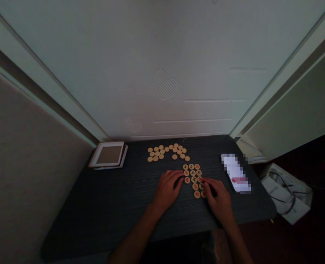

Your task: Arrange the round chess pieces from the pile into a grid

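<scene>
Dark desk [104,205]: left hand [166,189] and right hand [219,198], loosely curled at marked discs [192,172], grip unclear; sideways nudges could skew rows.

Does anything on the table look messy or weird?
The plain discs at the back look a bit messy: their right side straggles, while the marked discs near the left hand and right hand sit in neater rows. I see nothing spilled.
</scene>
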{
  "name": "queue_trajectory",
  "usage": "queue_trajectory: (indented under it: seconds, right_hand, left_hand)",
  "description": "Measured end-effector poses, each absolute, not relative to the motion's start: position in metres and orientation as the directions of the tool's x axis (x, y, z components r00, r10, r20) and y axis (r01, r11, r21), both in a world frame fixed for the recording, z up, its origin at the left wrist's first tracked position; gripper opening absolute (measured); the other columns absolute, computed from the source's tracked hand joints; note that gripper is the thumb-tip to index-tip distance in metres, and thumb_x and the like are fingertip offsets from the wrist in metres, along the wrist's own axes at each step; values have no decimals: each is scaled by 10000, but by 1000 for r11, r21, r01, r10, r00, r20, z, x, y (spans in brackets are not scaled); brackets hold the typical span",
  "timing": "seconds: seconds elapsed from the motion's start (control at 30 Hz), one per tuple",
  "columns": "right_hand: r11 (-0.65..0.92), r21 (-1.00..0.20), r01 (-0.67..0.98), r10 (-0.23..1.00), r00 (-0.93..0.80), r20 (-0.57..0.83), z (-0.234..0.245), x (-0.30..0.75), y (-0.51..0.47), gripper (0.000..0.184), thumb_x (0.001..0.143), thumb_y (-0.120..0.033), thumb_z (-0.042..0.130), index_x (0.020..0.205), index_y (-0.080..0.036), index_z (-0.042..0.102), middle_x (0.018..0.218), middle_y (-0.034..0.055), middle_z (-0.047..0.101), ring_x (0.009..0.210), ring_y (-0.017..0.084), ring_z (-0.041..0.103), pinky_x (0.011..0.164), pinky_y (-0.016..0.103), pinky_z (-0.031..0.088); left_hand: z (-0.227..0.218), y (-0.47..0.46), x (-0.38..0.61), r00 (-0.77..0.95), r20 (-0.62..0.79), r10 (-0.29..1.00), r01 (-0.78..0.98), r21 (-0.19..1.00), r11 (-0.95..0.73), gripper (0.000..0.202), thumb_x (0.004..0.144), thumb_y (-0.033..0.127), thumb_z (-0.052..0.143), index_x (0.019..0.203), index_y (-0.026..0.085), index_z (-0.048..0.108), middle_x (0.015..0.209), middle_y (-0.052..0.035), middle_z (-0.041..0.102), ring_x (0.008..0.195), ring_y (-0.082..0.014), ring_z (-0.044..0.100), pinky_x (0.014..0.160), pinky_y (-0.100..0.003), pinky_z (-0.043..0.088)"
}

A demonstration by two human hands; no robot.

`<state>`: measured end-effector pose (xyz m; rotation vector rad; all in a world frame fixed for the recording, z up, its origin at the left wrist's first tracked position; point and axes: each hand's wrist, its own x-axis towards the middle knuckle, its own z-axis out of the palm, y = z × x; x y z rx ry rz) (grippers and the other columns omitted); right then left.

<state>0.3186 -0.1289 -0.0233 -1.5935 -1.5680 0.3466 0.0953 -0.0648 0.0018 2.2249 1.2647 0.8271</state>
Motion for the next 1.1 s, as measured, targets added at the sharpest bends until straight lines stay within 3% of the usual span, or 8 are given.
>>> queue_trajectory:
  seconds: [0.57, 0.77, 1.1]
  right_hand:
    - [148, -725, 672, 917, 181, 356, -26, 320, -129, 247, 970, -354, 544, 1101, -254, 727, 1075, 78, 742, 1012, 259, 664, 903, 427, 538]
    - [139, -729, 670, 922, 180, 342, -27, 320, -129, 241, 972, -339, 542, 1110, -248, 719, 1076, 80, 738, 1012, 260, 657, 905, 429, 533]
    - [146, -724, 675, 919, 179, 352, -25, 321, -130, 245, 971, -341, 541, 1102, -245, 724, 1071, 81, 743, 1009, 259, 664, 907, 425, 534]
  left_hand:
    - [1, -65, 98, 415, 257, 873, 619, 623, -478, 273, 1008, 222, 504, 1192, 292, 692, 1203, -26, 728, 1110, -243, 610, 979, -459, 472]
    - [-2, -62, 98, 385, 254, 887, 622, 639, -453, 339, 1010, 191, 469, 1310, 279, 599, 1340, -29, 655, 1195, -239, 581, 1031, -457, 452]
    - [0, -60, 101, 408, 226, 885, 660, 596, -457, 381, 1012, 209, 476, 1374, 301, 552, 1378, -14, 633, 1161, -240, 570, 966, -426, 485]
